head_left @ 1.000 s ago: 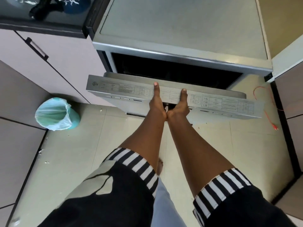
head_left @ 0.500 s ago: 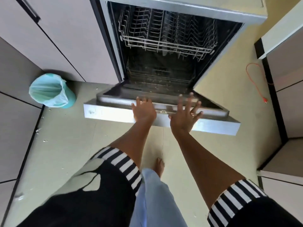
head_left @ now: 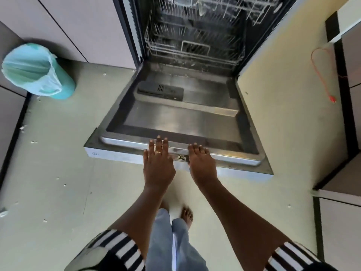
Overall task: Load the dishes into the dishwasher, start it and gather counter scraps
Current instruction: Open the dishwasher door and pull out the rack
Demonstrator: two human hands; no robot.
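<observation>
Stainless steel fills the middle of the view: the dishwasher door (head_left: 175, 118) lies fully down with its inner face up, and the grey detergent dispenser (head_left: 160, 91) is set into it. Both hands rest on the door's near edge, side by side and just apart. The left hand (head_left: 158, 165) lies flat, fingers straight over the rim, and holds nothing. The right hand (head_left: 202, 165) lies much the same, with a slight bend in the fingers, and grips nothing that I can make out.

Inside the tub the lower rack (head_left: 193, 49) sits pushed in, with the upper rack (head_left: 224, 8) above it. Whether anything stands in the upper one is too blurred to tell. No dishes show, and the counter is out of view.

This looks like the end of the opening step, with loading not yet begun. The next move likely calls for lifting both hands off the door, drawing the lower rack out over it, and turning to fetch dishes from somewhere out of view.

A bin (head_left: 35, 71) with a teal liner stands by the cabinets (head_left: 88, 26) on the left, well apart from the door. Pale scraps (head_left: 34, 142) dot the floor (head_left: 58, 163), and an orange cord (head_left: 324, 75) lies on it at the right.
</observation>
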